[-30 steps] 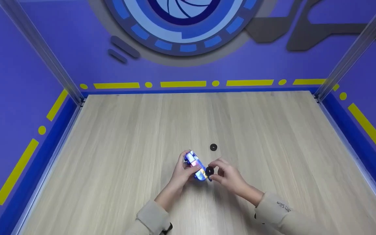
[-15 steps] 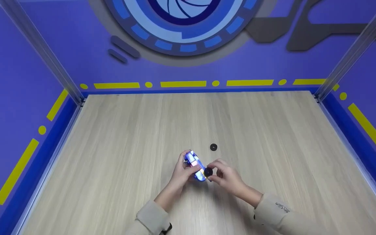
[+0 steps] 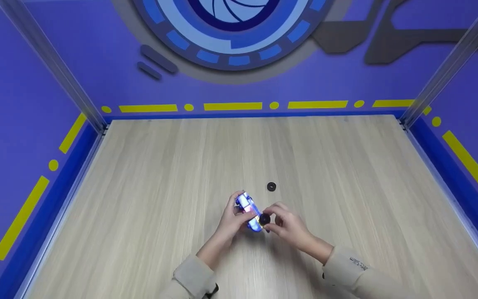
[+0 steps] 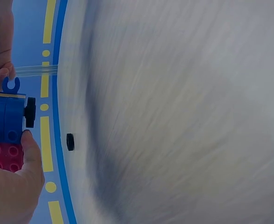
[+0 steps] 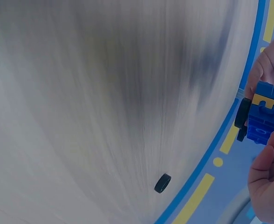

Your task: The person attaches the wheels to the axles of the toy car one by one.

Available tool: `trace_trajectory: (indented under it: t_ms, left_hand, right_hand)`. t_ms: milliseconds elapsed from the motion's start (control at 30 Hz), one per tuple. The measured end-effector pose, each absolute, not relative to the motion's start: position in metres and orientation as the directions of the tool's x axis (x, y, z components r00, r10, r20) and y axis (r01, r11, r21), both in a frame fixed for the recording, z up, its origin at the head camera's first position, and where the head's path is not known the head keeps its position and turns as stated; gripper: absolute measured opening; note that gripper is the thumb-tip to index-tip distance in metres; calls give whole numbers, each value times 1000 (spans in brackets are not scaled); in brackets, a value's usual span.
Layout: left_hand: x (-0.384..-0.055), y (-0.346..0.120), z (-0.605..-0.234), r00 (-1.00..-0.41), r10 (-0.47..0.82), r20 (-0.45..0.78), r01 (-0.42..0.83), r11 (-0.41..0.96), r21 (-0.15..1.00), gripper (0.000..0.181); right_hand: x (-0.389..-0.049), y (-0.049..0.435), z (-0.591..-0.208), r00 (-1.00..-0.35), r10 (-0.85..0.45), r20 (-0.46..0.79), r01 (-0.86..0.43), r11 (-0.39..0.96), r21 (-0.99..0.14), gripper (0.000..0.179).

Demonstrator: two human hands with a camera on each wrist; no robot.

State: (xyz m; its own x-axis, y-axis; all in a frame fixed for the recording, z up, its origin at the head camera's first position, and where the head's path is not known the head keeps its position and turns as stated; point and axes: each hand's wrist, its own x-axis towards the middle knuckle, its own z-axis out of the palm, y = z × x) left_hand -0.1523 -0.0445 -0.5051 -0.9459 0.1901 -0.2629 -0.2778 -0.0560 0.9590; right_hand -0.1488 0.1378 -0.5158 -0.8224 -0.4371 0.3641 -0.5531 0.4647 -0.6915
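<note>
A toy car of blue, red and yellow building bricks [image 3: 248, 206] is held off the table by my left hand [image 3: 231, 222], its thumb across the top. In the left wrist view the car [image 4: 6, 116] shows a blue hook at one end and a black wheel [image 4: 30, 112] on its side. My right hand [image 3: 291, 226] pinches a black wheel [image 3: 264, 219] between thumb and fingers at the near right side of the car. The right wrist view shows another wheel [image 5: 242, 112] on the car's opposite side. My fingers partly hide the pinched wheel there.
One loose black tyre [image 3: 271, 187] lies flat on the wood-grain table [image 3: 172, 174], beyond my right hand. Blue-purple panels with yellow markings [image 3: 233, 106] wall in the back and both sides. Metal posts [image 3: 450, 62] stand at the back corners.
The wheel in my right hand has turned its face upward and shifted slightly left against the car. My left hand keeps its grip; the loose tyre stays put.
</note>
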Motion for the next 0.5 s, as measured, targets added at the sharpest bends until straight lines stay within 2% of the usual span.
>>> trace_trajectory:
  t_ms: [233, 500]
  left_hand:
    - [-161, -46, -530, -946, 209, -249, -270, -79, 960, 70]
    - [-161, -45, -534, -952, 204, -230, -252, -91, 963, 69]
  right_hand:
    - [-149, 138, -519, -789, -450, 419, -604, 436, -668, 28]
    - [-148, 138, -520, -789, -448, 421, -606, 453, -654, 28]
